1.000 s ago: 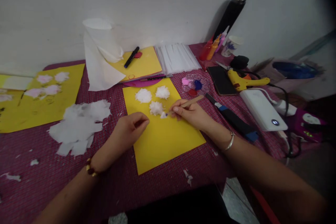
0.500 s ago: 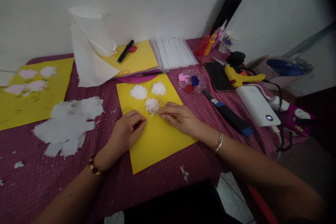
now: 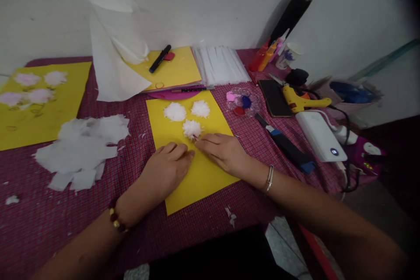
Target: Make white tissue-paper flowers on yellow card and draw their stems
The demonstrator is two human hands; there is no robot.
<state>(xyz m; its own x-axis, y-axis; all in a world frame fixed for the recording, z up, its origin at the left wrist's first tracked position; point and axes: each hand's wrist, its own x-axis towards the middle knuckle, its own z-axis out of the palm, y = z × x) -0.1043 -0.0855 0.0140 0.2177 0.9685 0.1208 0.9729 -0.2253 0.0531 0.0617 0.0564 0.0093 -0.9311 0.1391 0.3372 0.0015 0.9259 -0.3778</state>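
A yellow sheet of paper lies before me with three fluffy white tissue-paper puffs on it. The lowest puff sits just beyond my fingertips. My right hand rests on the sheet, its fingers pressed together by that puff's lower edge. A small dark spot shows at those fingertips; what they hold, if anything, is hidden. My left hand is closed with curled fingers, close to the right fingertips, and its grip is hidden. To the left lies a pile of cut white tissue pieces.
Another yellow sheet with pinkish puffs lies far left. On the right are a clear paint palette, a blue-black utility knife, a yellow glue gun and a white power bank. White tissue leans against the wall.
My left hand has moved right and up, towards the lowest puff. My right hand has turned flatter, and the thin stick seen in it earlier no longer shows. The view has shifted slightly.
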